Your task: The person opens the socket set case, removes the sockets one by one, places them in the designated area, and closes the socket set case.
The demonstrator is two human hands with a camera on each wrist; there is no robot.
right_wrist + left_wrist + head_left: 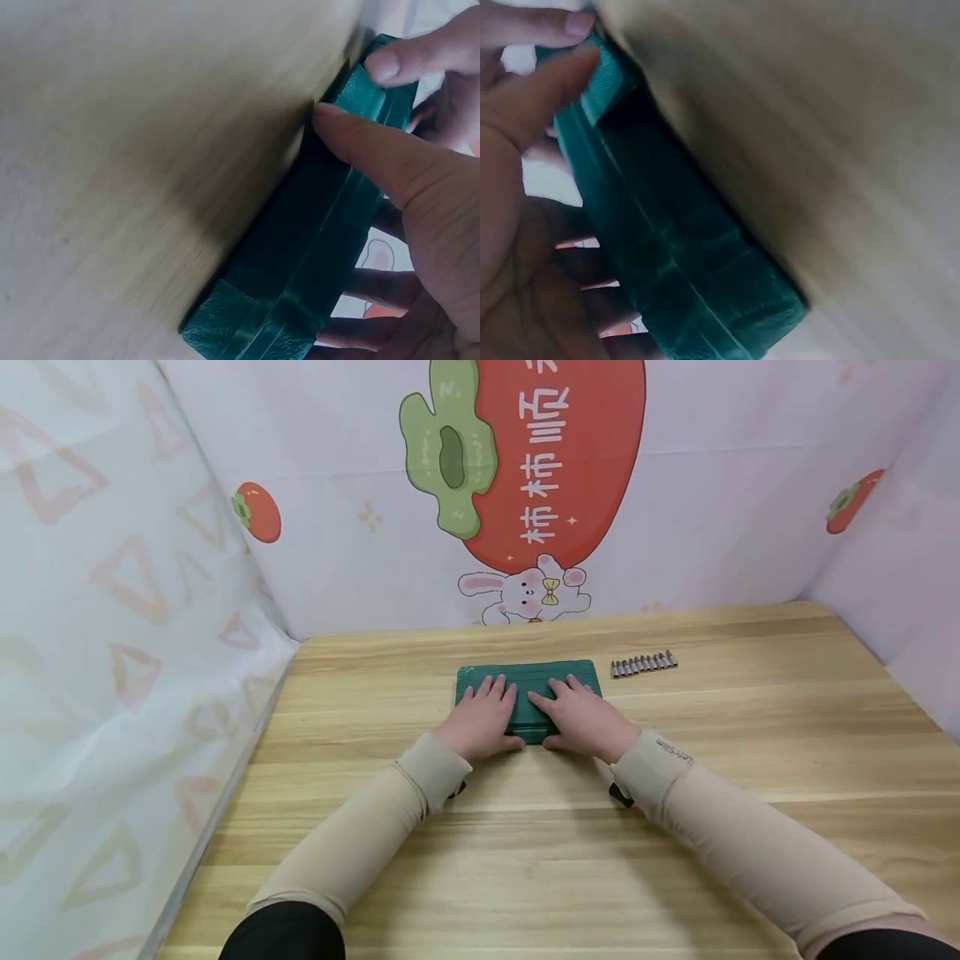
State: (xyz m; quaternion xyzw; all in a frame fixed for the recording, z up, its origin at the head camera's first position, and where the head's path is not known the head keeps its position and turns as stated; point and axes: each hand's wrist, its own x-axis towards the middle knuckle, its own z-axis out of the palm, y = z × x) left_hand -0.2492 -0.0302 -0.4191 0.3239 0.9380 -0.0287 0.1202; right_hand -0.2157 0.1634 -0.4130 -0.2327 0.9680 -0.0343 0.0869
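Observation:
A closed dark green case lies flat on the wooden table, its latch side facing me. My left hand rests on the left part of its lid with fingers spread, the thumb near the latch on the front side. On the right part of the lid lies my right hand, fingers likewise extended. Its thumb touches the front near the latch in the right wrist view, where the case's front side shows. The inside of the case is hidden.
A row of several small metal screwdriver bits stands on the table just right of the case. Behind the table hangs a printed white cloth, and another white sheet runs along the left edge.

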